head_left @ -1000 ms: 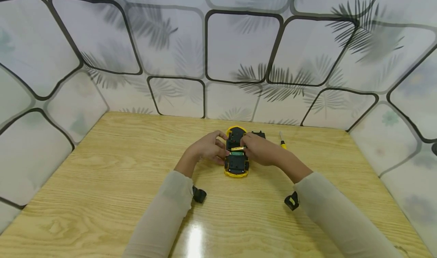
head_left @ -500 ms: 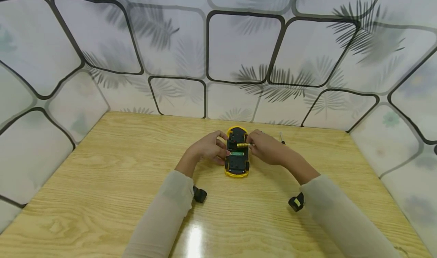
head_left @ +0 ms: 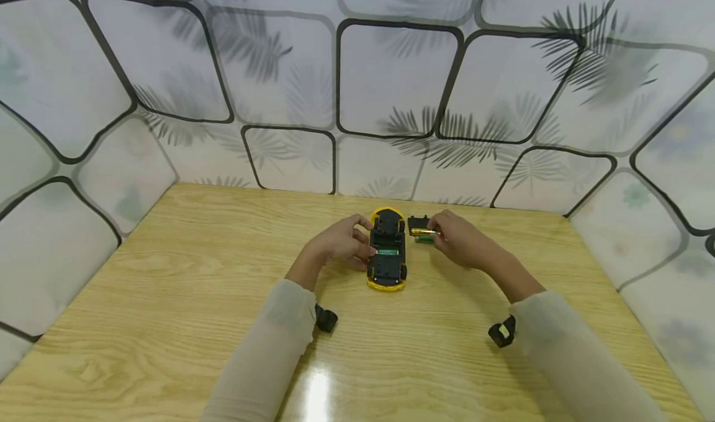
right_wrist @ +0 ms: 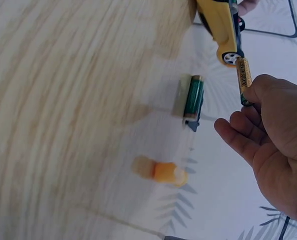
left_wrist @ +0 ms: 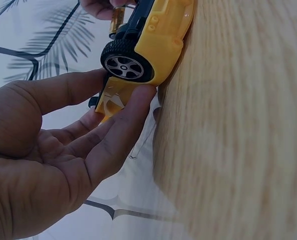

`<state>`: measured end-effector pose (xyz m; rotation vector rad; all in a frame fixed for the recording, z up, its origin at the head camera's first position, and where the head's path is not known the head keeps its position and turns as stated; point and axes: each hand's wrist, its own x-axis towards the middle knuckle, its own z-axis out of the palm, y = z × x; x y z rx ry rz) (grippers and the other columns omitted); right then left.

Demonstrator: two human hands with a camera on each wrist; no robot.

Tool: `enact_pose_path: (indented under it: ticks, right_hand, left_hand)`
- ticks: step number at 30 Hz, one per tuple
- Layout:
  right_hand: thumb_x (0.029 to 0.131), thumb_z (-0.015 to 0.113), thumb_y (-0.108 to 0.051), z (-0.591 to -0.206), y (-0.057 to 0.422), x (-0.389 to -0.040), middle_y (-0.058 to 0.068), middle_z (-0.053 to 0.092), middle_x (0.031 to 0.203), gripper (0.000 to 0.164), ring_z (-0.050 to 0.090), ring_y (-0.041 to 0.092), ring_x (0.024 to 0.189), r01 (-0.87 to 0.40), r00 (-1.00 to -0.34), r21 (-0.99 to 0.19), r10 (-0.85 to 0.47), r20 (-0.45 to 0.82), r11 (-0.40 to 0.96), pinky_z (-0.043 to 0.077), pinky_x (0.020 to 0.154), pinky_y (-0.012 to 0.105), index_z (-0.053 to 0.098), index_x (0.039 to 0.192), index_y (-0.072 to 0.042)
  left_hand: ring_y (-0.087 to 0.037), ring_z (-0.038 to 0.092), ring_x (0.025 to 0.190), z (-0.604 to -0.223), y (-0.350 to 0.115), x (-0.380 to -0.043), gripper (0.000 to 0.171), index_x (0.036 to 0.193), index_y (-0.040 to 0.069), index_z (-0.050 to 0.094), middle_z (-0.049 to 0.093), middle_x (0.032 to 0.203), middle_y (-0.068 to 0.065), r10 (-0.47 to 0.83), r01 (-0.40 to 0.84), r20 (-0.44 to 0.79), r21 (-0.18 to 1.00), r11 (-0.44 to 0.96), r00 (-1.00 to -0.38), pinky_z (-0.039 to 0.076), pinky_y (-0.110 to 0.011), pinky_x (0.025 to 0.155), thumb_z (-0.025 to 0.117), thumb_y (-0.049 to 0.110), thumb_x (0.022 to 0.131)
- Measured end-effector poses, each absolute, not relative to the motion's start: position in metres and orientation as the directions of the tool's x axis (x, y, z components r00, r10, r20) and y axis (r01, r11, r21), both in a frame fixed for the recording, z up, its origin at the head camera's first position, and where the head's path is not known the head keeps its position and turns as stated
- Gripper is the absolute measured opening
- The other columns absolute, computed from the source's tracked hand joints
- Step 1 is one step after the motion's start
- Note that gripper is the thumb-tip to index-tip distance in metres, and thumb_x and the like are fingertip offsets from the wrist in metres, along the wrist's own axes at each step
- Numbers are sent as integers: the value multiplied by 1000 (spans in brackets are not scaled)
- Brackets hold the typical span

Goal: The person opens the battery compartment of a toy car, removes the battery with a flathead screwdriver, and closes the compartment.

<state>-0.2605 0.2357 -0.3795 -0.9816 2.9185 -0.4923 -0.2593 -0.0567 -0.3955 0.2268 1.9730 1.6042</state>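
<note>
An upside-down yellow toy car (head_left: pixel 386 274) with a black underside lies on the table. Its battery compartment is uncovered, and a green battery (head_left: pixel 388 252) lies across it. My left hand (head_left: pixel 341 239) holds the car's left side, thumb near a wheel (left_wrist: pixel 124 67) and fingers against the yellow body. To the right of the car, my right hand (head_left: pixel 460 241) pinches a gold battery (right_wrist: pixel 243 72) by one end. Just below that battery in the head view lies another green battery (head_left: pixel 422 239). A black cover (head_left: pixel 416 223) is behind it, partly hidden by the right hand.
An orange-yellow handle end (right_wrist: pixel 164 172) stands out near the loose green battery in the right wrist view. The wooden table (head_left: pixel 223 254) meets a patterned wall covering (head_left: pixel 290 155) at the back and on both sides.
My right hand has moved right, carrying the gold battery from over the car's compartment to above the loose green battery and cover. My left hand stays on the car.
</note>
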Motion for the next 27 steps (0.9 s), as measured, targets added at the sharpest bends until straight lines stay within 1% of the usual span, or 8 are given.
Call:
enact_pose_path:
  ticks: [8, 11, 14, 16, 20, 27]
  right_hand:
    - [102, 54, 1, -393, 251, -265, 17, 59, 105, 15, 54, 25, 89, -612, -783, -274, -617, 79, 742, 51, 75, 43, 58, 114, 8]
    - [101, 54, 2, -395, 252, -266, 17, 60, 103, 16, 56, 25, 89, -624, -773, -258, -631, 68, 737, 52, 76, 44, 59, 114, 9]
    - [100, 53, 3, -397, 250, -266, 17, 61, 105, 16, 57, 27, 93, -626, -769, -252, -638, 40, 738, 53, 79, 46, 60, 113, 9]
    - [101, 53, 2, -397, 249, -265, 18, 61, 107, 17, 57, 29, 97, -616, -773, -254, -635, 9, 746, 54, 82, 47, 60, 115, 8]
    - [102, 54, 0, -398, 247, -264, 17, 60, 109, 16, 58, 30, 100, -596, -779, -253, -625, -48, 763, 54, 84, 47, 60, 116, 6]
    - [104, 56, -4, -402, 245, -267, 11, 59, 101, 8, 58, 25, 91, -581, -790, -199, -606, -95, 789, 54, 80, 44, 60, 109, 1]
  left_hand:
    - [-34, 68, 100, -398, -58, -260, 50, 138, 7, 42, 57, 125, -23, 488, -216, -314, 945, 246, -815, 63, -46, 80, 62, -9, 95]
    - [-33, 67, 102, -399, -58, -261, 50, 138, 8, 42, 56, 126, -23, 488, -221, -317, 944, 244, -813, 63, -45, 80, 62, -9, 95]
    - [-33, 67, 102, -400, -58, -261, 51, 138, 8, 42, 56, 127, -23, 487, -223, -319, 943, 245, -813, 63, -45, 80, 62, -10, 95]
    - [-34, 67, 102, -400, -58, -262, 51, 138, 8, 42, 56, 127, -23, 486, -224, -320, 943, 245, -813, 63, -46, 80, 62, -10, 95]
    - [-34, 67, 102, -400, -57, -262, 51, 137, 8, 42, 56, 126, -23, 484, -227, -322, 943, 245, -814, 63, -46, 80, 62, -10, 94]
    - [-34, 68, 100, -400, -57, -262, 51, 138, 8, 42, 56, 127, -23, 485, -224, -322, 942, 249, -813, 63, -46, 81, 62, -9, 95]
